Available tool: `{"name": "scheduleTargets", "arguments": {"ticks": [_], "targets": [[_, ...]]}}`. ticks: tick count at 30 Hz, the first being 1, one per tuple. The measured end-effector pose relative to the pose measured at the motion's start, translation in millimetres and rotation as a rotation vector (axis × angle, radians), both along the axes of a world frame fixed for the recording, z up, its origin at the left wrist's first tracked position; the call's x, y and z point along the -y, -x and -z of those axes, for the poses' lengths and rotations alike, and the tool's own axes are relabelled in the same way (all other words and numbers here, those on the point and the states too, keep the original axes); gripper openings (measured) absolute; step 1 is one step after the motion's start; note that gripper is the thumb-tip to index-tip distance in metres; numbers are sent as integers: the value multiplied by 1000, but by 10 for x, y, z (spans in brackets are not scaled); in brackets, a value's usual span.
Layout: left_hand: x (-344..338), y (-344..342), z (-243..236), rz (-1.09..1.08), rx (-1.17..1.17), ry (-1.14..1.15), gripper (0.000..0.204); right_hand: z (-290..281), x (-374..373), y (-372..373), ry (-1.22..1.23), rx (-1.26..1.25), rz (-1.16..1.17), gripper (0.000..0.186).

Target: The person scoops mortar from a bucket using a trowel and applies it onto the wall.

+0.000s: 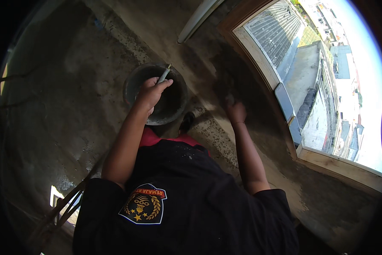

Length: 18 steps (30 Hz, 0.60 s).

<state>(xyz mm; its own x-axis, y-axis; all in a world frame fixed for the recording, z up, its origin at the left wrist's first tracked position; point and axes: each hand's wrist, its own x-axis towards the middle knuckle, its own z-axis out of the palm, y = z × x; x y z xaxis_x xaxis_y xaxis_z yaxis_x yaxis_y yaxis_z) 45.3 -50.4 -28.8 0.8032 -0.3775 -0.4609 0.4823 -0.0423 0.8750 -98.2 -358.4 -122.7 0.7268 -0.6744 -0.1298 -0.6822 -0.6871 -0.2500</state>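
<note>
My left hand (152,94) is closed round a slim grey tool (164,74) with a narrow tip, held over a dark round bucket (177,91). My right hand (236,111) is curled against the dark cement surface (216,127) to the right of the bucket, with a small greyish item (230,99) at its fingers that I cannot make out. The bucket's bottom is partly hidden by my left hand and forearm.
A wooden-framed window opening (301,153) runs along the right, with a flat pale blue-grey object (284,100) on its sill. A white pipe (195,19) stands at the top. Thin dark bars (67,199) lie at the lower left. My foot (186,122) shows below the bucket.
</note>
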Motion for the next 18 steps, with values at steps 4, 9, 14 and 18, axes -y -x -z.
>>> {"name": "scheduleTargets", "arguments": {"ticks": [4,9,14,18], "targets": [[-56,39,2,-11,-8,-1,26,-114,-91,174,-8,81,51,50],[-63,48,-13,2,-10,-13,27,-213,-354,370,-91,125,82,50],[17,42,3,23,-1,17,27,-90,-52,33,6,3,-15,51],[-16,69,21,13,-11,29,26,-101,-50,171,-27,22,51,50]]}}
